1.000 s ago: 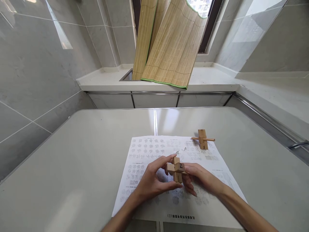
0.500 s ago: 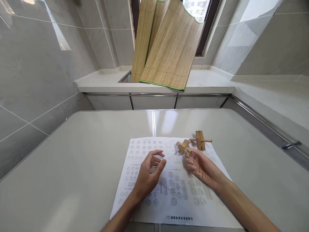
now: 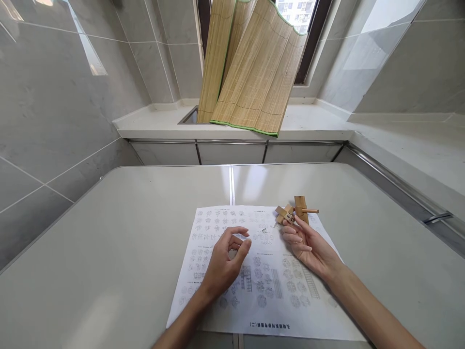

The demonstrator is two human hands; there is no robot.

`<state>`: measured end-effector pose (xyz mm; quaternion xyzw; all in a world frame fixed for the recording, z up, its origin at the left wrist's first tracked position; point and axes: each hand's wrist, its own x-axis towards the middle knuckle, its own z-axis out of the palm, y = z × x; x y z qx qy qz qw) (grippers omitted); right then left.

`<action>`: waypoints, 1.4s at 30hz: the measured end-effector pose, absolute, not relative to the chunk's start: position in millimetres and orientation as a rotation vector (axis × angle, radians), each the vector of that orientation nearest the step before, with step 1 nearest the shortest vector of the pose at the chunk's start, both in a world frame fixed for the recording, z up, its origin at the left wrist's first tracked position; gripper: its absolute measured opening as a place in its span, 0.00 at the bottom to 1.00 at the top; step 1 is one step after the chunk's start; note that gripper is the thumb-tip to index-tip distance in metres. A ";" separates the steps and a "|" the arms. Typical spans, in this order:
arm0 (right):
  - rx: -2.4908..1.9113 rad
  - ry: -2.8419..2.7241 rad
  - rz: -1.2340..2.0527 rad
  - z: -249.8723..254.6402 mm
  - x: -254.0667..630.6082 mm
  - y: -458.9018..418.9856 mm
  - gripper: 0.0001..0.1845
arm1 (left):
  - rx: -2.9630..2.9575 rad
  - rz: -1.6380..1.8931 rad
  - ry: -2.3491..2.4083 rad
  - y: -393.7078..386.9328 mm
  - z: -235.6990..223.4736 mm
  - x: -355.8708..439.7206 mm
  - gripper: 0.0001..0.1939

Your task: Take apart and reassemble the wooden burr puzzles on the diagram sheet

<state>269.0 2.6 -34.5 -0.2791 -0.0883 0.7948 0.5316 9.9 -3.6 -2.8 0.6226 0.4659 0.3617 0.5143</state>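
Note:
Between the thumb and fingers of my right hand [image 3: 305, 242] is a wooden interlocking puzzle [image 3: 285, 214], made of crossed blocks with a number on one end. Just behind it, a second wooden piece [image 3: 301, 207] lies at the top right of the printed sheet [image 3: 261, 310]; it is a flat board with a round stick through it, partly covered by the held puzzle. My left hand [image 3: 230, 257] rests over the middle of the sheet, fingers curved and apart from the thumb, with nothing in it. The sheet carries rows of small puzzle drawings and faces away from me.
The sheet lies on a pale table [image 3: 90, 242] with a seam down its middle. Beyond the table runs a white ledge [image 3: 145, 121], where a bamboo mat [image 3: 257, 72] leans against the window. Tiled walls [image 3: 65, 97] stand on both sides, and a metal rail [image 3: 392, 177] runs along the right.
My right hand has moved slightly right and away from me with the puzzle, which is turned and now overlaps the second wooden piece. My left hand has hardly moved.

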 end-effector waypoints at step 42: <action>-1.133 -0.505 1.031 -45.3 290.1 7.3 0.22 | 1.526 0.884 1.115 -6.7 -1.1 10.0 0.15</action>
